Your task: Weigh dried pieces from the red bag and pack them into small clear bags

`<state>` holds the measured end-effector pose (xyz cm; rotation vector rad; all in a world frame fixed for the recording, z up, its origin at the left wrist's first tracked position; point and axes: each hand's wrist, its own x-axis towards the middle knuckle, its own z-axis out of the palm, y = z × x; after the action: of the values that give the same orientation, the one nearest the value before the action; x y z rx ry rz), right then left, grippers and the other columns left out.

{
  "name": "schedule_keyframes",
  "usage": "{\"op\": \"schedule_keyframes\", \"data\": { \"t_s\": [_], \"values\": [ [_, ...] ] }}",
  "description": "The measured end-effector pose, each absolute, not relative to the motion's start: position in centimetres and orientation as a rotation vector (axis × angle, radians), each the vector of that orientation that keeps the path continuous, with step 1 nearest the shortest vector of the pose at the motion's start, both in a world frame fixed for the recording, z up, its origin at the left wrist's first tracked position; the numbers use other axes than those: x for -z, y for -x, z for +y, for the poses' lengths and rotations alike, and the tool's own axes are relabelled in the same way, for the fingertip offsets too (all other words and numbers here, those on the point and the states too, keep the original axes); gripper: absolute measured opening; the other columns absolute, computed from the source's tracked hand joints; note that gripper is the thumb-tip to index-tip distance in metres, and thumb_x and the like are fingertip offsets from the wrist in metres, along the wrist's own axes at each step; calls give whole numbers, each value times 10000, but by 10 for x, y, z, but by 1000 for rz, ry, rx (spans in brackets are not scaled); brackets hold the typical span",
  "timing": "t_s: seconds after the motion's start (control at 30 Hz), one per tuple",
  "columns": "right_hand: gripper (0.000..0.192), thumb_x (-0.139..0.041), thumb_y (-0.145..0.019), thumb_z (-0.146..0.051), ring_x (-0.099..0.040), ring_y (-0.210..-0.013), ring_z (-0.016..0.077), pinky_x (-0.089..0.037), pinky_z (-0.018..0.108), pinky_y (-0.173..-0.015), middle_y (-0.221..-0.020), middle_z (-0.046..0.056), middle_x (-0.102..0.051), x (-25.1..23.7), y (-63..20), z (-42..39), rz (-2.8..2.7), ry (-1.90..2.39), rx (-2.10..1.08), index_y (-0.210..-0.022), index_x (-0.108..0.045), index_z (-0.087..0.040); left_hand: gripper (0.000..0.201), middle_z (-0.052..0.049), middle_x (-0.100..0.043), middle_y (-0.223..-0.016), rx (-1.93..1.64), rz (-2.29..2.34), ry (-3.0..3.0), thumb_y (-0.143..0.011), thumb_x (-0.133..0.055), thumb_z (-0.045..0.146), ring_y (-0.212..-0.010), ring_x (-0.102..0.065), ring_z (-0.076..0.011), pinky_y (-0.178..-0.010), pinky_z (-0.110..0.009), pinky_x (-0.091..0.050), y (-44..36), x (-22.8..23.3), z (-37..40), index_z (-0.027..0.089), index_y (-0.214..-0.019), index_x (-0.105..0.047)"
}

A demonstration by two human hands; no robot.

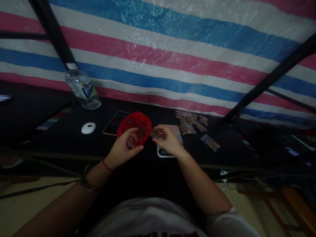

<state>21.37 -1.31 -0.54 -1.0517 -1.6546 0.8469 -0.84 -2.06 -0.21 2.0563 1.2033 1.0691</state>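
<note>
At frame centre, the left hand (122,148) pinched a small clear bag (132,141) mouth-up beside the red bag (135,126), while the right hand (168,140) gripped a seed-filled scoop (155,133) level above the tabletop (61,138).

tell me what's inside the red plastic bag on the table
The red plastic bag lies open with dark brownish bits showing inside; what they are is too dim to tell. The left hand, holding a small clear bag, covers its near edge.
</note>
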Motion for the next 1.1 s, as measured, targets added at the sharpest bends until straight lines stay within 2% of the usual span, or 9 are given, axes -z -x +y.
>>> {"op": "schedule_keyframes", "data": {
  "t_s": [0.13, 0.2, 0.27, 0.37, 0.43, 0.57, 0.73, 0.83, 1.1],
  "values": [
    [382, -690, -696, -192, -626, -978, 169, -531, 324, -861, -1072, 45, -624, 5, -211, -20, -1664, 1045, -895, -1061, -579, -219, 229, -28, -659, -806, -1070, 1173, -1929, -769, -608, 362, -714, -628, -168, -668, -293, -515, 11, 6, -17, 183, -913, -602],
    [398, -695, -694, -200, -629, -978, 172, -530, 328, -861, -1083, 45, -626, 7, -212, -23, -1648, 1048, -916, -1073, -575, -223, 132, -40, -668, -825, -1103, 1149, -1873, -744, -607, 311, -773, -634, -180, -701, -304, -518, 12, 8, -15, 182, -768, -592],
    [419, -697, -692, -202, -631, -980, 173, -528, 329, -858, -1096, 46, -625, 10, -213, -24, -1628, 1044, -939, -1089, -566, -231, 96, -62, -677, -902, -1117, 1082, -1739, -717, -588, 256, -819, -640, -193, -689, -310, -523, 12, 9, -15, 175, -768, -588],
    [476, -714, -666, -205, -638, -940, 167, -528, 325, -827, -1066, 42, -634, 14, -211, -24, -1577, 1053, -960, -1105, -534, -238, 332, -105, -655, -1092, -1069, 923, -1374, -702, -553, 198, -826, -658, -190, -654, -308, -532, 6, 8, -20, 166, -1031, -576],
    [460, -726, -653, -215, -639, -898, 162, -526, 316, -798, -1015, 36, -643, 16, -207, -23, -1545, 1078, -930, -1068, -528, -230, 505, -127, -610, -1218, -1025, 795, -1139, -660, -554, 124, -953, -652, -201, -769, -328, -533, 0, 8, -24, 169, -1163, -538],
    [354, -702, -688, -198, -616, -886, 166, -512, 315, -780, -981, 35, -642, 11, -200, -19, -1662, 1104, -776, -1016, -570, -215, 678, -108, -581, -1287, -956, 623, -824, -535, -493, -5, -1181, -552, -196, -986, -315, -444, -14, 9, -25, 164, -1188, -558],
    [349, -679, -701, -93, -576, -987, 191, -453, 355, -899, -1033, 62, -632, -2, -195, -6, -2074, 1076, -515, -1032, -648, -199, 472, -72, -681, -988, -945, 576, -595, -539, -446, 2, -920, -649, -151, -877, -264, -519, -31, 9, -16, 137, -947, -641],
    [375, -694, -692, -75, -574, -981, 194, -452, 341, -877, -1035, 65, -629, -13, -195, 6, -2241, 1076, -449, -1044, -655, -197, 395, -55, -676, -863, -977, 640, -504, -560, -441, -13, -780, -654, -138, -798, -261, -552, -36, 6, -8, 138, -867, -639],
    [314, -685, -677, -15, -591, -919, 184, -434, 310, -837, -956, 45, -662, -46, -196, 25, -2562, 928, -350, -942, -684, -183, 371, -96, -685, -826, -1014, 631, -350, -618, -419, -41, -774, -679, -178, -742, -281, -584, -40, -3, 3, 94, -893, -629]
  ]
}}
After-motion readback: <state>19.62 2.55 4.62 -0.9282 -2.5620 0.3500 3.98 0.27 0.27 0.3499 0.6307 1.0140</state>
